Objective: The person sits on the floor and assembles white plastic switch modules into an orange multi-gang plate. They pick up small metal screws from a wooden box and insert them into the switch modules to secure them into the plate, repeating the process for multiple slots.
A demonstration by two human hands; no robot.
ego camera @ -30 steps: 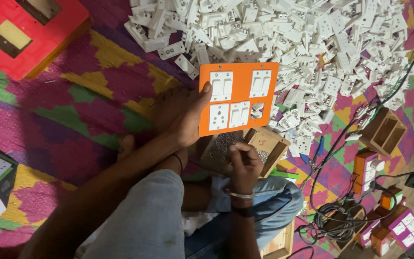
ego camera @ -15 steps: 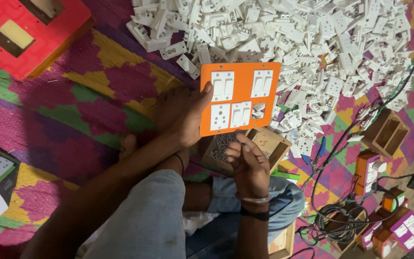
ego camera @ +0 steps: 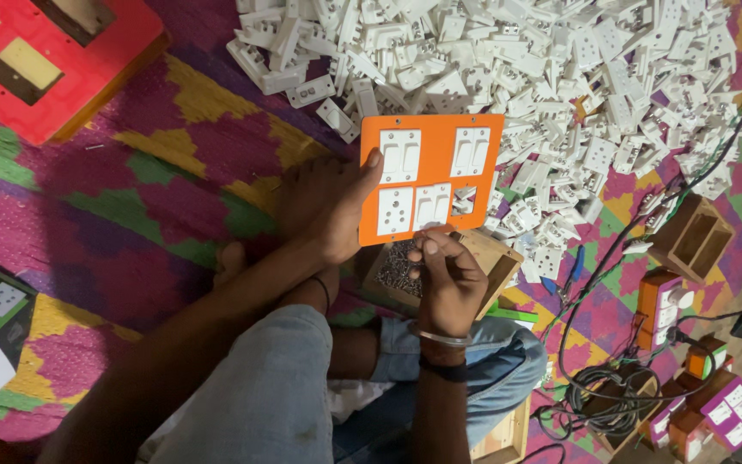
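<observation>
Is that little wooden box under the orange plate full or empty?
Partly filled: the wooden box holds a heap of small dark screws, part hidden by the right hand and orange plate.

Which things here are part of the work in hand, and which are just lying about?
In hand:
- orange switch plate, held by left hand
- right hand at the plate's lower edge
- wooden box of screws beneath

Lying about:
- pile of white switch parts
- red board
- coiled black cable
- open wooden box

Floor workshop: heaped white switch parts [ego camera: 560, 77]
</observation>
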